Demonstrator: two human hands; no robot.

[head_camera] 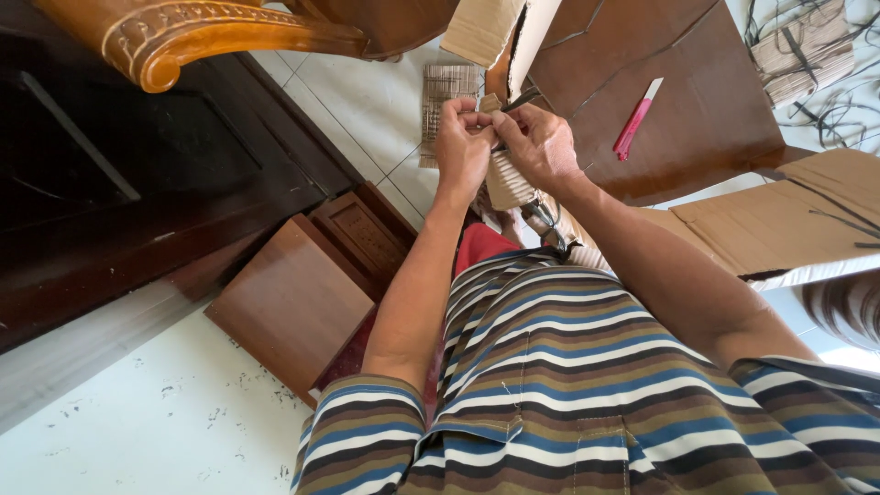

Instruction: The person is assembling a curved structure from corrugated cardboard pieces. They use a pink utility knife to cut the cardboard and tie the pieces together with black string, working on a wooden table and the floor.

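My left hand (461,147) and my right hand (539,142) meet in front of me, both pinching a small strip of corrugated cardboard (507,179) that hangs down between them. The fingertips of both hands touch at its top end. A dark thin strap or blade pokes out above my right fingers; I cannot tell which. I wear a striped shirt and red shorts.
A red and white utility knife (636,119) lies on a large brown cardboard sheet (697,101). More corrugated pieces (446,92) and a bundle (807,50) lie on the tiled floor. A small wooden stool (302,302) is at left, dark wooden furniture (119,174) beyond.
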